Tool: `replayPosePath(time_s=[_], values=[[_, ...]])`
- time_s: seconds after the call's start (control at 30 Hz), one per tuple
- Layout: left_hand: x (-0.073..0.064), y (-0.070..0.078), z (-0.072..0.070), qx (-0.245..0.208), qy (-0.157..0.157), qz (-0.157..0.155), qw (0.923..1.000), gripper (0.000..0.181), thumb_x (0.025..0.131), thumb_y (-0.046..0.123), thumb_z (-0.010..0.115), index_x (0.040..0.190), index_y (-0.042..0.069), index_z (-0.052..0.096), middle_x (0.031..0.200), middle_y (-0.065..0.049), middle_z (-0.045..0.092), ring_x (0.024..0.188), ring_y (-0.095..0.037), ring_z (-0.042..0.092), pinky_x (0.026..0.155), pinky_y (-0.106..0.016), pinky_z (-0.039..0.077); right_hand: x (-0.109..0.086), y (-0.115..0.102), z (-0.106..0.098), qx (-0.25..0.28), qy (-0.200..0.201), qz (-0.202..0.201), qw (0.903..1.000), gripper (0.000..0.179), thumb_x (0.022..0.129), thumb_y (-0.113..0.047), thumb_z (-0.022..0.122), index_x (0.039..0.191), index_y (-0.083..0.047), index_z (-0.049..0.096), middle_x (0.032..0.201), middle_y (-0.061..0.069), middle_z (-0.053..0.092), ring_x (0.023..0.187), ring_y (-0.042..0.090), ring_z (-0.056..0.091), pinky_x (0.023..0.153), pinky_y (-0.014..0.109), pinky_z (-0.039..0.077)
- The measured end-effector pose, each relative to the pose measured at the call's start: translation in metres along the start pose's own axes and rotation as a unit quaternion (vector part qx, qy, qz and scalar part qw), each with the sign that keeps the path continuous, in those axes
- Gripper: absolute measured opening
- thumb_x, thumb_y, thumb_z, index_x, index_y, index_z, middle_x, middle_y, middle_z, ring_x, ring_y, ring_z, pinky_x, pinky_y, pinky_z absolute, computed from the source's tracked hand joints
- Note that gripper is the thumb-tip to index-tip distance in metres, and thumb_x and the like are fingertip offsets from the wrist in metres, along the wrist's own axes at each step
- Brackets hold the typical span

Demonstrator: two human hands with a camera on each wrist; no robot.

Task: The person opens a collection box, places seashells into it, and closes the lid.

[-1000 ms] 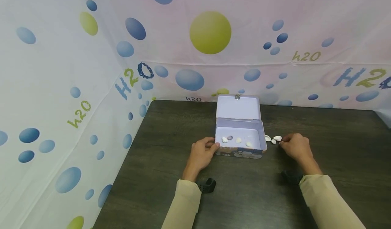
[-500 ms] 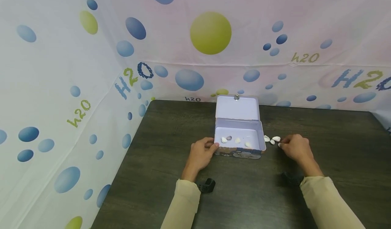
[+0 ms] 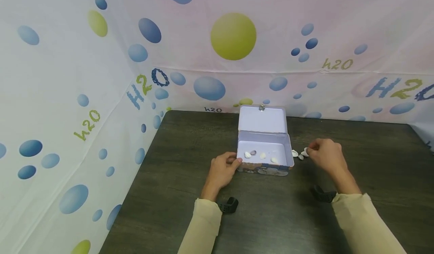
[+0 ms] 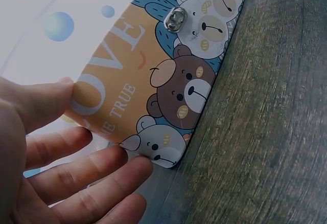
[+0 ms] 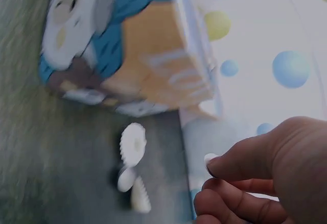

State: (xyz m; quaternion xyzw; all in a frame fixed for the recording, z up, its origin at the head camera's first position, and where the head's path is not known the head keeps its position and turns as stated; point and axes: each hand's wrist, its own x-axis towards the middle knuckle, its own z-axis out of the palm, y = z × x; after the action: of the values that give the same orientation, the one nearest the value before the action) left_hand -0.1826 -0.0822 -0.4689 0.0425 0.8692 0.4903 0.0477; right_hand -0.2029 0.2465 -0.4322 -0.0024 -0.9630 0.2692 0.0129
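Note:
A hinged tin box [image 3: 249, 167] printed with cartoon bears stands with its lid [image 3: 262, 119] raised. Several small seashells [image 3: 263, 155] lie on its white floor. My left hand [image 3: 222, 171] holds the box's front left corner, thumb at the rim and fingers along the side. Right of the box, my right hand [image 3: 328, 156] is raised off the table, pinching a small white seashell [image 5: 210, 163] between thumb and forefinger. Three loose shells [image 5: 134, 144] lie on the table by the box's right side; in the right wrist view two have ridged edges.
The dark wooden table [image 3: 190, 141] extends around the box. Behind it and along the left hangs a white curtain [image 3: 190, 46] printed with blue and green dots. Each wrist bears a dark strap with a small device [image 3: 230, 205].
My right hand has picked a small shell off the table and lifted it slightly, moving away from me. My left hand has stayed at the box corner.

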Motion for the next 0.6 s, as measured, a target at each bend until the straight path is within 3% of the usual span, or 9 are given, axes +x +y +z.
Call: replayPosePath(time_s=[0.2,0.6], values=[[-0.002,-0.001,-0.001,-0.003,-0.002,0.01,0.9999,0.04,0.1,0.032,0.064,0.128,0.003,0.066,0.107,-0.007,0.073,0.091,-0.017,0.072,0.079,-0.04,0.057,0.002,-0.023,-0.002,0.013,0.011,-0.021,0.9996,0.024,0.095,-0.015,0.063,0.099,0.008,0.07,0.09,0.02,0.07,0.085,0.041,0.062,0.072,0.056,0.047],[-0.003,0.0,-0.001,-0.011,-0.006,0.013,0.9998,0.042,0.1,0.035,0.063,0.128,0.005,0.066,0.108,-0.006,0.073,0.092,-0.017,0.071,0.08,-0.04,0.056,0.007,-0.059,0.001,0.045,0.011,-0.032,0.9984,0.021,0.095,-0.012,0.063,0.1,0.007,0.071,0.087,0.017,0.069,0.076,0.03,0.062,0.06,0.041,0.051]])
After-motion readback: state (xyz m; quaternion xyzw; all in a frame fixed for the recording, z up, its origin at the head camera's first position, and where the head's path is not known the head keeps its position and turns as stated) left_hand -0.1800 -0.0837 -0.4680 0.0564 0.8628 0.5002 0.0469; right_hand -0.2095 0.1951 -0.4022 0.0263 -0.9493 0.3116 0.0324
